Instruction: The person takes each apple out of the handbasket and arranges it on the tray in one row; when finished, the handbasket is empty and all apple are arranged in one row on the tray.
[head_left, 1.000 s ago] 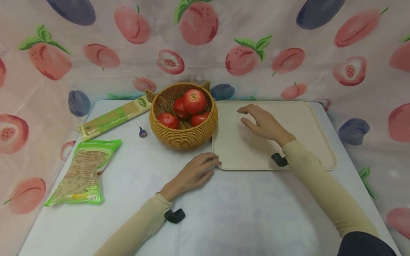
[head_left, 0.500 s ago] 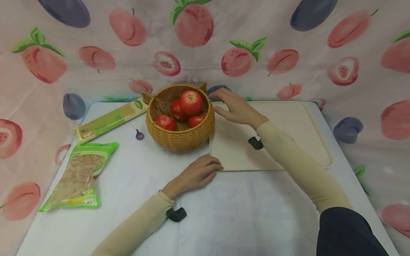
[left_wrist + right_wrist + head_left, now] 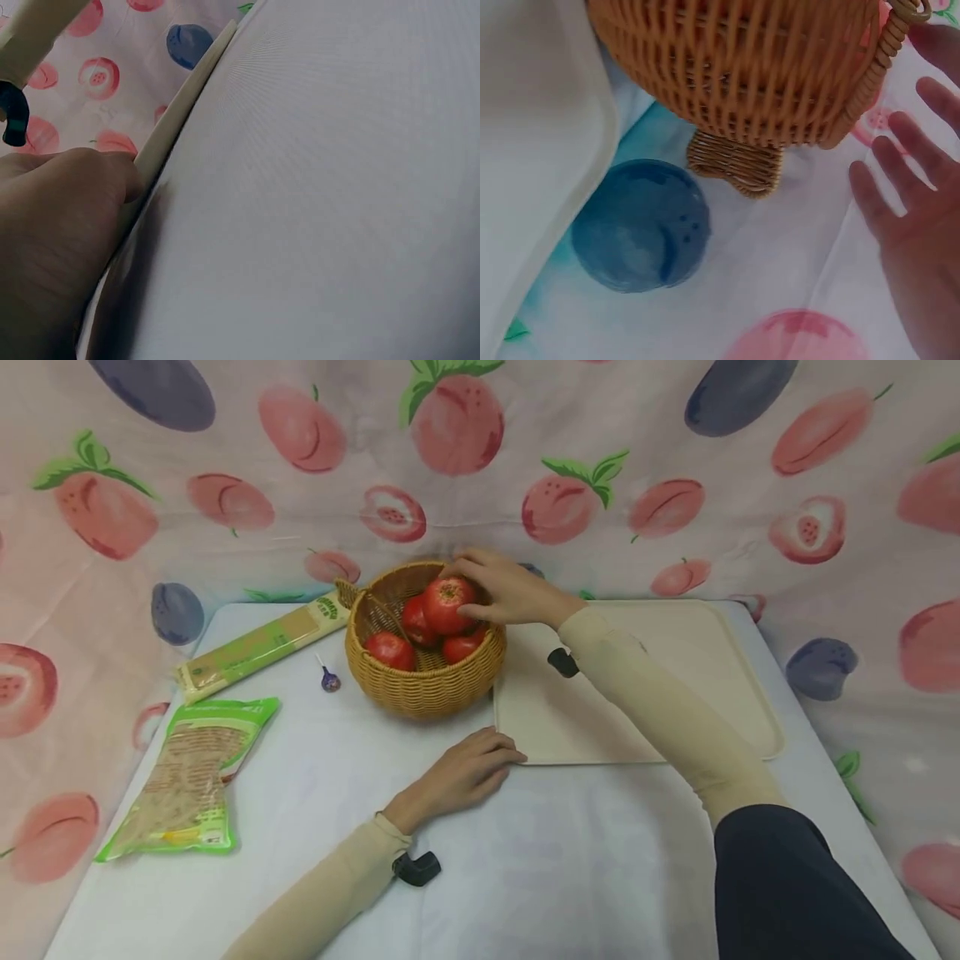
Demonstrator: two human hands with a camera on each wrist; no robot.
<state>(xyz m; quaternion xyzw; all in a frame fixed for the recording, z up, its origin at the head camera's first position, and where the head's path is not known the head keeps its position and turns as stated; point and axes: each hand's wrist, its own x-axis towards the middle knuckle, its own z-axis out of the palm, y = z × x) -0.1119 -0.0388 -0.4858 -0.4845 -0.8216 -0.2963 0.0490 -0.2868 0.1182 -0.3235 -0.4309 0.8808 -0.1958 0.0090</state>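
Note:
A round wicker basket (image 3: 423,693) holds several red pomegranates. My right hand (image 3: 517,591) reaches over its right rim, with the fingers above the topmost pomegranate (image 3: 446,608) and the thumb beside it. In the right wrist view those fingers (image 3: 900,161) are spread at the basket's edge. My left hand (image 3: 461,772) rests at the front left corner of a cream tray (image 3: 592,718), its fingers lying loosely on the rim. Seen from the left wrist, the thumb side of that hand (image 3: 64,217) touches the tray's edge (image 3: 169,135).
Left of the basket lies a lollipop (image 3: 330,681) with a purple wrapper. A long green-and-yellow packet (image 3: 262,647) stretches behind it, and a green-edged clear bag (image 3: 187,777) of brownish food lies in front. A fruit-print cloth (image 3: 480,518) hangs behind the table.
My right hand has swept left from above the tray to the top pomegranate in the basket. The left hand has shifted slightly right onto the tray's corner.

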